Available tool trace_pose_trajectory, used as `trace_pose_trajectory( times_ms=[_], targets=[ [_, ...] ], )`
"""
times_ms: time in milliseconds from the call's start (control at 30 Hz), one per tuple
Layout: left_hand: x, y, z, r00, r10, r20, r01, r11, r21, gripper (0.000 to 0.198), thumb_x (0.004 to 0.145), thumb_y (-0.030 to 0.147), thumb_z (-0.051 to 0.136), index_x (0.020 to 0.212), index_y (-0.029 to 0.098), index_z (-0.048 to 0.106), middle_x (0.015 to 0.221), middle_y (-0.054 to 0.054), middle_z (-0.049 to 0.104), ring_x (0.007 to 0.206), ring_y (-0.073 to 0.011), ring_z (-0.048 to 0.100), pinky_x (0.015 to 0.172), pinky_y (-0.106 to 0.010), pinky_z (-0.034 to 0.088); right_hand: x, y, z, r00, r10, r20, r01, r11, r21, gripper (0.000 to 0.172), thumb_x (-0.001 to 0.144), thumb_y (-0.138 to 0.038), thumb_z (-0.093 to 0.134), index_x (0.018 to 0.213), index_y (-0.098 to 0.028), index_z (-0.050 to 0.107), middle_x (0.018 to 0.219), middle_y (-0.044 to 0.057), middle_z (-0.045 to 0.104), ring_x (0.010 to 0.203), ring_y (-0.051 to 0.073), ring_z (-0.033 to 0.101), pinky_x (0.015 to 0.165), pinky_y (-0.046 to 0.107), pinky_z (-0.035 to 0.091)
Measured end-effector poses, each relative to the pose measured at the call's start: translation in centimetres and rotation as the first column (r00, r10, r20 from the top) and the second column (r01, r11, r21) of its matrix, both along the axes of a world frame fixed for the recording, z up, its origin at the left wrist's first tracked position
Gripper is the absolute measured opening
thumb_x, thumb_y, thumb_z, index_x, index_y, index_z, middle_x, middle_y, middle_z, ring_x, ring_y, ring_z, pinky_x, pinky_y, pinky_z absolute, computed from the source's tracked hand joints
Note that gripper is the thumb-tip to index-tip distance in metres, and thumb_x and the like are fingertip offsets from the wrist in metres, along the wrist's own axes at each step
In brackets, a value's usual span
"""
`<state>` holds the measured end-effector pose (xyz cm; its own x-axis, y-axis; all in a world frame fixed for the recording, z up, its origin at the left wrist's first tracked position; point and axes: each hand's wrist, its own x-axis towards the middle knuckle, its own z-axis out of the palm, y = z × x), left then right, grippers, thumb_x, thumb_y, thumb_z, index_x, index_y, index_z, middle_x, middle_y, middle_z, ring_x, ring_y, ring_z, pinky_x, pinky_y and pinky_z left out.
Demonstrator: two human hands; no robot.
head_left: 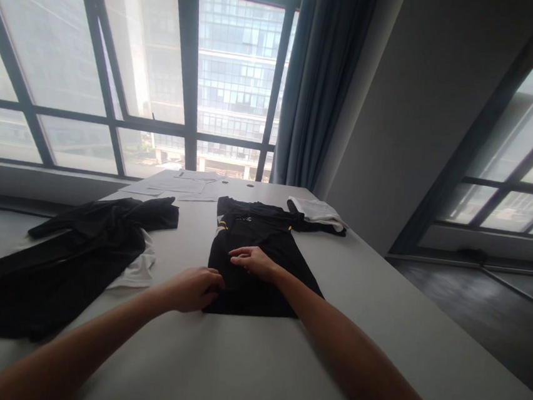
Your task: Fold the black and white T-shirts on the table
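Observation:
A black T-shirt [266, 244] lies spread on the white table in front of me, with its hem towards me. A small light print and yellow and white trim show near its sleeves. My left hand [197, 289] is at the shirt's lower left edge, fingers bent, a gap between thumb and forefinger. Over the middle of the shirt is my right hand [255, 262], fingers stretched to the left and apart. Whether its fingertips touch the cloth I cannot tell.
Left on the table [356, 296] lies a dark garment [67, 256], partly over a white one [138, 263]. Paper sheets [178, 183] lie at the far end. A folded white cloth [315, 211] sits at the far right. Windows and a blue curtain [322, 86] stand behind.

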<state>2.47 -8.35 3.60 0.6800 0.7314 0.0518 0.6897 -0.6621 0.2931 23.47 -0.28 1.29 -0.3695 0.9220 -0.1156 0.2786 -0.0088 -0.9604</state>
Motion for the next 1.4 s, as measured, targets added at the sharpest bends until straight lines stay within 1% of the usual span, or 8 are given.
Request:
trace_pose_trajectory(
  times_ms=[200, 467, 567, 767, 967, 1167, 1267, 1400],
  targets=[
    [-1.0, 0.5, 1.1, 0.994, -0.058, 0.097, 0.065, 0.996, -0.067, 0.035, 0.07, 0.01, 0.051, 0.093, 0.018, 0.077, 0.085, -0.003, 0.069, 0.068, -0.0135, 0.06, 0.065, -0.022, 0.046, -0.1, 0.0, 0.6, 0.997, -0.035, -0.063, 0.043, 0.991, 0.128, 0.041, 0.076, -0.012, 0.075, 0.117, -0.014, 0.071, 0.064, -0.004, 0.065, 0.045, 0.004, 0.049, 0.044, 0.015, 0.042],
    [-1.6, 1.1, 0.8, 0.999, -0.011, 0.044, 0.022, 0.959, -0.282, 0.038, 0.068, 0.014, 0.054, 0.096, 0.017, 0.079, 0.072, 0.0, 0.068, 0.061, -0.0127, 0.054, 0.057, -0.022, 0.041, 0.8, 0.0, 1.2, 0.974, 0.031, 0.224, -0.036, 0.999, 0.018, 0.006, 0.084, -0.015, 0.07, 0.086, -0.01, 0.073, 0.055, -0.002, 0.063, 0.042, 0.01, 0.06, 0.039, 0.017, 0.047],
    [-1.8, 1.3, 0.8, 0.997, 0.007, 0.08, 0.017, 0.957, -0.291, 0.037, 0.069, 0.014, 0.054, 0.096, 0.017, 0.078, 0.075, -0.001, 0.068, 0.064, -0.0128, 0.054, 0.059, -0.022, 0.041, 1.1, -0.2, 1.6, 0.983, 0.057, 0.177, -0.057, 0.998, -0.004, 0.014, 0.085, -0.021, 0.073, 0.094, -0.011, 0.071, 0.063, -0.001, 0.066, 0.047, 0.009, 0.062, 0.043, 0.016, 0.05],
    [-2.3, 1.7, 1.3, 0.987, 0.086, 0.137, -0.033, 0.938, -0.346, 0.033, 0.072, 0.019, 0.055, 0.096, 0.014, 0.077, 0.074, -0.002, 0.068, 0.066, -0.014, 0.054, 0.061, -0.023, 0.041, 1.6, -0.7, 2.5, 0.937, 0.331, 0.114, -0.317, 0.94, -0.127, 0.04, 0.074, -0.029, 0.084, 0.109, -0.014, 0.071, 0.075, -0.001, 0.068, 0.052, 0.007, 0.062, 0.042, 0.014, 0.044],
    [-2.7, 1.7, 1.8, 0.984, 0.072, 0.162, -0.006, 0.926, -0.379, 0.031, 0.071, 0.021, 0.057, 0.094, 0.015, 0.076, 0.069, 0.0, 0.064, 0.063, -0.0135, 0.052, 0.058, -0.023, 0.04, 1.5, -0.6, 2.9, 0.976, 0.218, -0.03, -0.22, 0.963, -0.154, 0.017, 0.076, -0.019, 0.078, 0.089, -0.012, 0.07, 0.058, -0.005, 0.06, 0.038, 0.004, 0.048, 0.037, 0.015, 0.035],
    [-3.2, 2.3, 1.7, 0.941, 0.14, 0.307, 0.017, 0.888, -0.46, 0.031, 0.073, 0.031, 0.062, 0.096, 0.013, 0.074, 0.071, -0.001, 0.065, 0.066, -0.0145, 0.054, 0.061, -0.025, 0.044, 1.4, -0.6, 3.1, 0.98, 0.137, -0.143, -0.163, 0.968, -0.191, 0.014, 0.077, -0.016, 0.076, 0.087, -0.014, 0.066, 0.055, -0.008, 0.056, 0.036, 0.001, 0.042, 0.035, 0.012, 0.031],
    [-3.4, 2.4, 1.6, 0.952, 0.12, 0.282, 0.033, 0.874, -0.484, 0.031, 0.073, 0.032, 0.064, 0.096, 0.014, 0.075, 0.071, -0.001, 0.065, 0.066, -0.0145, 0.055, 0.06, -0.024, 0.044, 2.0, -0.9, 3.6, 0.968, 0.25, -0.04, -0.251, 0.933, -0.258, 0.024, 0.078, -0.024, 0.078, 0.097, -0.014, 0.068, 0.062, -0.006, 0.061, 0.04, 0.003, 0.05, 0.038, 0.013, 0.037],
    [-3.5, 2.3, 1.5, 0.988, 0.056, 0.141, 0.023, 0.863, -0.504, 0.029, 0.073, 0.029, 0.064, 0.096, 0.016, 0.077, 0.069, 0.0, 0.065, 0.064, -0.0145, 0.056, 0.058, -0.023, 0.042, 2.6, -1.4, 4.1, 0.837, 0.537, 0.108, -0.491, 0.822, -0.288, 0.058, 0.073, -0.039, 0.084, 0.124, -0.019, 0.065, 0.079, -0.003, 0.068, 0.052, 0.008, 0.063, 0.046, 0.016, 0.046]
  ],
)
